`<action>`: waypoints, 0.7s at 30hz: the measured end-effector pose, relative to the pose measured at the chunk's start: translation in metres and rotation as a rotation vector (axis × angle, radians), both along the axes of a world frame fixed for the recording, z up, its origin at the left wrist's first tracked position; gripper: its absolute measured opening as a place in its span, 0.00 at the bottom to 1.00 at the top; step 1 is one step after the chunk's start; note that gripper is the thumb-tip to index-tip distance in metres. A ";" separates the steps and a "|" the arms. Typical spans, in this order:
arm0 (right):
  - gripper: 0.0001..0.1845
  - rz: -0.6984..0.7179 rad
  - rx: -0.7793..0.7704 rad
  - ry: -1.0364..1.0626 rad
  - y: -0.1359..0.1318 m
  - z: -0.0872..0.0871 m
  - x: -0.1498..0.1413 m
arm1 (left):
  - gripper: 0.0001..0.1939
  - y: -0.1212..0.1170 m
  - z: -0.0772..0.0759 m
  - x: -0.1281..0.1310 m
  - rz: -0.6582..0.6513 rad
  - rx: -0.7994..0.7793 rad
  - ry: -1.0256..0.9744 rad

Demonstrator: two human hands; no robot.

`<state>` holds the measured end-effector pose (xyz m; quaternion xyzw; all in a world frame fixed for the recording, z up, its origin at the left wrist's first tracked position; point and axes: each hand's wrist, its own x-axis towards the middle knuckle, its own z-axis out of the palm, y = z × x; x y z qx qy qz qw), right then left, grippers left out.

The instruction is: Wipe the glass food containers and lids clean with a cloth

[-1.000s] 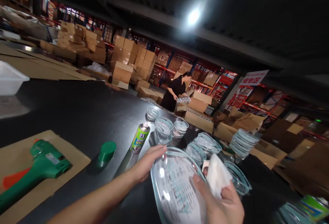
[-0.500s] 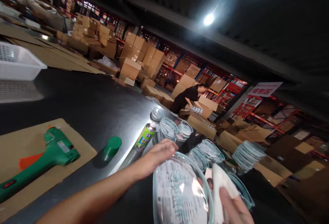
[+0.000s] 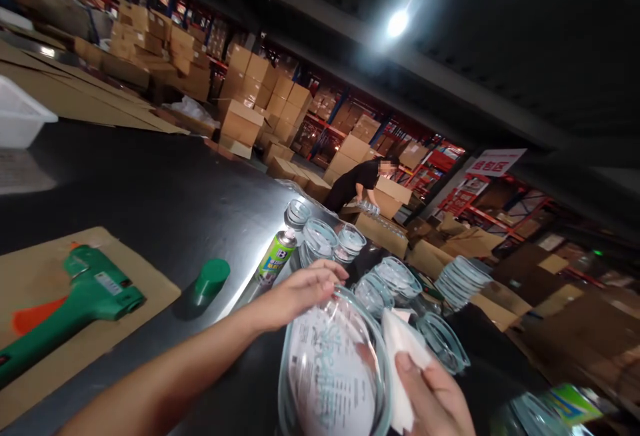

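My left hand (image 3: 300, 293) grips the upper rim of an oval glass food container (image 3: 333, 369), thumb and fingers closed at its edge. The container is tilted up toward me; a printed paper with teal lettering shows through its clear top. In my right hand (image 3: 435, 396) is a folded white cloth (image 3: 403, 349), pinched between thumb and fingers along the container's right side. Whether the cloth touches the glass there, I cannot tell. A green and silver spray can (image 3: 275, 257) stands just beyond my left wrist, with a green cap (image 3: 213, 276) to its left.
A green glue gun (image 3: 95, 289) lies on cardboard (image 3: 155, 279) at left. Several glass containers (image 3: 320, 239) and stacked lids (image 3: 460, 283) stand beyond my hands. Another spray can (image 3: 573, 403) is at lower right. A person (image 3: 363, 183) bends over a carton (image 3: 383, 233) farther back.
My view has turned slightly right, bringing the second spray can into sight. The container and both hands sit a little farther left in view. Both holds are kept.
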<state>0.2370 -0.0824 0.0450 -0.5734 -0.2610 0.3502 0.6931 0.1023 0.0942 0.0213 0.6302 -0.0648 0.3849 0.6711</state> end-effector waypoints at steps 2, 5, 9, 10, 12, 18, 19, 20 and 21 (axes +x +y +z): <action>0.23 0.015 -0.007 0.015 0.000 -0.002 0.001 | 0.21 0.001 0.002 -0.003 0.006 0.056 -0.013; 0.24 0.063 -0.045 -0.005 -0.002 -0.003 0.003 | 0.19 0.002 0.001 -0.005 0.001 0.090 -0.041; 0.23 0.167 -0.126 -0.157 -0.003 -0.002 0.007 | 0.19 0.002 0.000 -0.004 -0.024 0.134 -0.026; 0.23 0.169 -0.140 -0.186 -0.003 -0.001 0.007 | 0.20 0.003 0.000 -0.003 -0.033 0.140 -0.014; 0.22 0.152 -0.149 -0.210 -0.002 0.000 0.006 | 0.22 0.003 -0.001 -0.001 -0.038 0.159 0.014; 0.17 0.049 -0.111 -0.182 -0.004 0.000 -0.003 | 0.25 0.004 -0.007 0.006 0.130 0.256 0.055; 0.17 0.053 -0.130 -0.196 -0.006 0.000 -0.004 | 0.26 0.004 -0.008 0.007 0.115 0.256 0.062; 0.17 0.076 -0.157 -0.215 -0.008 0.001 -0.005 | 0.25 0.003 -0.008 0.007 0.089 0.254 0.068; 0.16 0.112 -0.186 -0.237 -0.010 0.001 -0.006 | 0.25 0.002 -0.008 0.007 0.063 0.250 0.070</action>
